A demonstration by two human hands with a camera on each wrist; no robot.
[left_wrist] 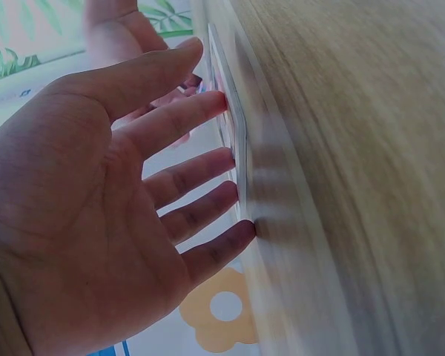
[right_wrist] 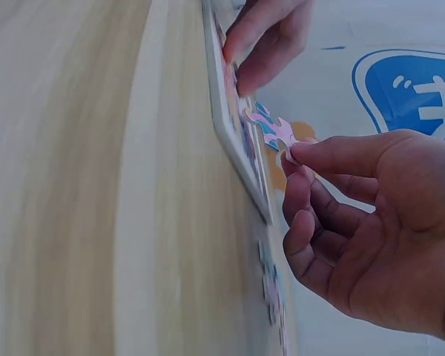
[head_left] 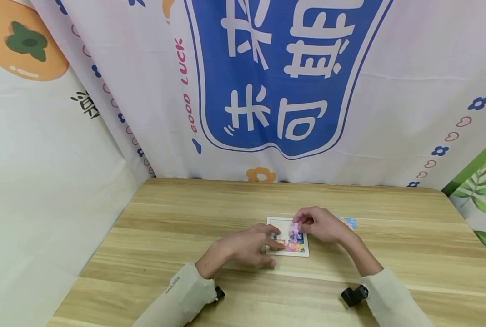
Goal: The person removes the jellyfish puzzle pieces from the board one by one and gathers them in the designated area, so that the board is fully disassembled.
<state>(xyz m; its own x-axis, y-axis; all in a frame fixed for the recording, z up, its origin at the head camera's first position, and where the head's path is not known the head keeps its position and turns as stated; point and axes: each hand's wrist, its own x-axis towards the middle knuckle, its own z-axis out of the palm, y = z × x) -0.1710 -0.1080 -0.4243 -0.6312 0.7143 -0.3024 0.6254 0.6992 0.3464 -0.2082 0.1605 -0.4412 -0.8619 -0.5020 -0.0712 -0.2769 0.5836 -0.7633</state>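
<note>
A white-framed jigsaw tray lies on the table, with colourful pieces fitted along its lower part and bare board at its upper left. My right hand pinches a pink and blue jigsaw piece between thumb and index finger, tilted over the tray's right side. From the left, my left hand reaches over the tray with fingers spread and fairly straight. Its index fingertip touches the fitted pieces in the left wrist view, where the palm faces the camera and holds nothing.
More loose jigsaw pieces lie on the wooden table right of the tray, partly behind my right wrist; they also show low in the right wrist view. A printed cloth hangs along the table's back edge. Black wrist devices sit at my sleeves.
</note>
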